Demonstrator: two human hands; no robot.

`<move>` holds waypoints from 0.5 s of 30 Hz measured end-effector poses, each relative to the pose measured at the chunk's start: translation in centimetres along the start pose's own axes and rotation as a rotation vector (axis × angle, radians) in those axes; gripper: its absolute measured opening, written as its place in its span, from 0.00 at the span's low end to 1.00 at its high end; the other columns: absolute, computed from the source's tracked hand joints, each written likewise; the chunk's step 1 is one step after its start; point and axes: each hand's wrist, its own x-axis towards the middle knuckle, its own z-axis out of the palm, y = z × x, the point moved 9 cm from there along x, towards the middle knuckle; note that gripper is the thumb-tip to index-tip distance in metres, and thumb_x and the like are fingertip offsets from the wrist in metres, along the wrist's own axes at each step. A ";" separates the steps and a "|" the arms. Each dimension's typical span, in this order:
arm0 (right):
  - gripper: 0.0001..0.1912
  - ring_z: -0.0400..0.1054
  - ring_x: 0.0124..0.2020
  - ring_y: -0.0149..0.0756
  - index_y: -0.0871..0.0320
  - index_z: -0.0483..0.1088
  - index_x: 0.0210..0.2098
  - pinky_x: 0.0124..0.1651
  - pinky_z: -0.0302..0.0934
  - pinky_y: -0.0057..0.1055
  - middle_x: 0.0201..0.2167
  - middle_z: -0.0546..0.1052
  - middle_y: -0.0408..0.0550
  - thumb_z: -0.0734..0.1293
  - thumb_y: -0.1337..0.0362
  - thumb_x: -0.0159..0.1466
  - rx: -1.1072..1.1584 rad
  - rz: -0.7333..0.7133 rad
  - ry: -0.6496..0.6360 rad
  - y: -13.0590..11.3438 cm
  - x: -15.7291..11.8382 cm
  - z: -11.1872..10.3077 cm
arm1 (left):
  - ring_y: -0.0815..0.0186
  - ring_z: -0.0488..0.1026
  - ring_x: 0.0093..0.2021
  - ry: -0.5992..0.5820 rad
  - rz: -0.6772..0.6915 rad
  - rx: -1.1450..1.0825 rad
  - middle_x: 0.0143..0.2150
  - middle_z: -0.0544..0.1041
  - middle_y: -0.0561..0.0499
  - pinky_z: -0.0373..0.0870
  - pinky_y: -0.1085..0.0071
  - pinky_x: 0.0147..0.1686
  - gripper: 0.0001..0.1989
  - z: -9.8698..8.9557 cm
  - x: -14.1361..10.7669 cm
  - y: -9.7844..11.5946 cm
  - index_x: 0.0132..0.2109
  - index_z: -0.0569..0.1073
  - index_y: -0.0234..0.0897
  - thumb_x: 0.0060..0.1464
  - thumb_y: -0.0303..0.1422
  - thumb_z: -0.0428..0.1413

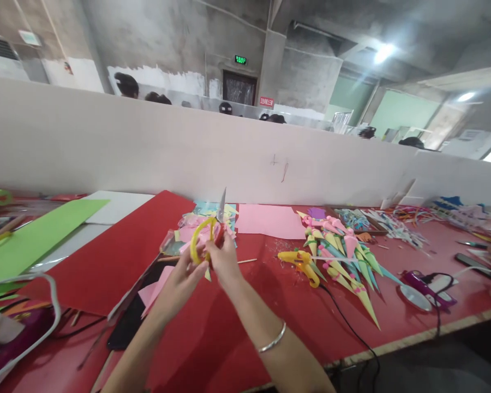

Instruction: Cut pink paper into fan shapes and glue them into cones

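A pair of scissors (221, 210) with yellow and red handles is held up over the red table, its blades pointing up and away. My right hand (226, 261) is closed around it near the red part of the handle. The fingers of my left hand (188, 278) are closed at the bottom of the large yellow loop. A small pale yellow scrap (208, 274) shows just below the fingers; which hand holds it, I cannot tell. Behind the scissors lies a pile of pink and yellow paper pieces (186, 233).
Right of my hands rest a yellow glue gun (297, 257) with a black cord and a heap of pastel paper cones (347, 251). Pink paper (265, 221) lies near the white partition (188, 147). Leftward are red card (123, 245), green sheets (45, 240) and a dark phone-like slab (126, 330).
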 end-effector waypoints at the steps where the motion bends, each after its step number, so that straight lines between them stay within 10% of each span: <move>1: 0.15 0.68 0.37 0.32 0.58 0.63 0.44 0.34 0.63 0.25 0.35 0.73 0.43 0.61 0.67 0.57 -0.010 -0.026 -0.003 -0.2 -0.6 0.5 | 0.55 0.65 0.54 0.044 -0.069 -0.165 0.54 0.69 0.45 0.65 0.63 0.49 0.28 0.4 0.4 -0.1 0.56 0.62 0.40 0.48 0.43 0.53; 7: 0.16 0.69 0.41 0.33 0.57 0.63 0.49 0.38 0.63 0.26 0.41 0.74 0.46 0.55 0.69 0.62 -0.763 -0.201 -0.310 -2.6 -0.8 1.8 | 0.58 0.75 0.42 0.141 -0.362 -0.623 0.49 0.74 0.44 0.75 0.68 0.32 0.23 1.8 1.6 -1.6 0.55 0.66 0.39 0.50 0.30 0.54; 15: 0.13 0.66 0.45 0.37 0.58 0.65 0.47 0.46 0.62 0.40 0.47 0.70 0.49 0.62 0.64 0.63 -1.263 -0.044 -0.448 -2.8 8.1 -7.0 | 0.64 0.77 0.28 0.128 -0.450 -0.746 0.40 0.78 0.46 0.74 0.71 0.24 0.12 1.9 2.1 -2.6 0.46 0.71 0.36 0.56 0.30 0.48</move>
